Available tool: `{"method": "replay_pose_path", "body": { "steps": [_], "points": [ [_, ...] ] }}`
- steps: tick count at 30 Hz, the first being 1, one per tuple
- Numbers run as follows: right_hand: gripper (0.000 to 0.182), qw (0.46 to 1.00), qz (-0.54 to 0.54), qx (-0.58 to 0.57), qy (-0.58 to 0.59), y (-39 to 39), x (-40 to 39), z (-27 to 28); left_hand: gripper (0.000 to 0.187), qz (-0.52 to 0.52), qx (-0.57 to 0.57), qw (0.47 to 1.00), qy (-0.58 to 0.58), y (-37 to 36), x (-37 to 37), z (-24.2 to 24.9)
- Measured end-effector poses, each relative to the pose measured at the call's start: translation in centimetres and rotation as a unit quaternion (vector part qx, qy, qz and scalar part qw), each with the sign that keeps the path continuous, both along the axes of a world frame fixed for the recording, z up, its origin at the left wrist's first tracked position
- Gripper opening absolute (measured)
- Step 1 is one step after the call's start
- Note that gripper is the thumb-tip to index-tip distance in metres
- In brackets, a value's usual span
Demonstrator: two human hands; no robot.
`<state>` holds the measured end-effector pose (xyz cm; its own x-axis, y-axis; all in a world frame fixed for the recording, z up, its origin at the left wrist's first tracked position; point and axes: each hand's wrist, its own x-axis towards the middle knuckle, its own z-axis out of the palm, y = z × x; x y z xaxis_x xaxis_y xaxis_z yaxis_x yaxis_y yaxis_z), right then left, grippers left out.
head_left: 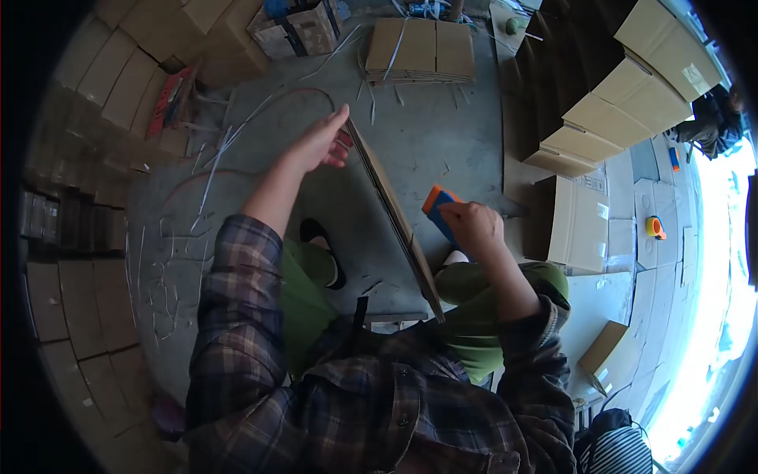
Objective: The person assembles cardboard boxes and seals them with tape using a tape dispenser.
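A folded flat cardboard box (pixel 390 207) stands on edge between my knees, its long narrow side slanting from upper left to lower right. At the far end is my left hand (pixel 322 142), thumb stretched out to the cardboard's corner, the other fingers loosely bent and apart beside it. My right hand (pixel 474 227) is wrapped round a blue and orange hand tool (pixel 440 207) on the right side of the cardboard. The orange end points up and left; the fingers hide part of the tool, so I cannot tell its exact kind.
Ahead on the grey floor (pixel 268 150) lies a strapped stack of flat cardboard (pixel 418 49). Loose straps (pixel 212 180) trail on the left. Cartons line the left wall (pixel 83 304) and the right (pixel 608 118). An orange tape dispenser (pixel 654 227) rests at right; a person (pixel 714 122) is beyond.
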<state>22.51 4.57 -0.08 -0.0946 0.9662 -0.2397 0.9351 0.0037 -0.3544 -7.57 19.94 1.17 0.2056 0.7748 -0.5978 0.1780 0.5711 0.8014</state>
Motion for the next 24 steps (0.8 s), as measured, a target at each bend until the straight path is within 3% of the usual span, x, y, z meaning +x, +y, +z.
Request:
{"method": "replay_pose_path", "body": {
  "steps": [3,5,7,11,13,16,19,21,22,24],
  "points": [
    [0.022,0.996,0.058,-0.061,-0.034,0.2,-1.9,-3.4,0.088,0.136,0.055,0.987,-0.064,-6.9,5.0,-6.3],
    [0.021,0.995,0.078,-0.054,-0.034,0.7,-2.5,-4.1,0.093,0.099,0.038,0.991,-0.085,-12.7,7.6,-8.1],
    [0.021,0.994,0.097,-0.048,-0.034,1.2,-2.7,-4.4,0.086,0.106,0.036,0.989,-0.092,-17.2,10.0,-9.7],
    [0.018,0.985,0.151,-0.056,-0.068,2.1,-4.3,-3.7,0.072,0.112,0.143,0.980,-0.077,-17.9,11.3,-10.7],
    [0.016,0.982,0.160,-0.059,-0.087,2.2,-4.8,-3.3,0.055,0.134,0.240,0.958,-0.082,-16.6,10.8,-9.3],
    [0.017,0.980,0.178,-0.064,-0.059,2.4,-5.4,-3.9,0.066,0.096,0.164,0.981,-0.040,-14.9,9.4,-8.5],
    [0.027,0.986,0.141,-0.061,-0.069,3.8,-5.1,-4.0,0.064,0.130,0.192,0.967,-0.107,-15.3,9.2,-8.1],
    [0.047,0.996,0.033,-0.083,0.005,5.2,-4.9,-2.8,0.055,0.161,0.222,0.954,-0.124,-15.4,9.5,-9.0],
    [0.047,0.996,0.033,-0.082,0.004,5.9,-5.1,-2.2,0.047,0.191,0.249,0.939,-0.138,-15.4,9.6,-9.4],
    [0.066,0.997,0.000,-0.073,0.020,6.9,-5.6,-1.3,0.048,0.183,0.231,0.947,-0.130,-15.7,9.5,-9.8]
  ]
}}
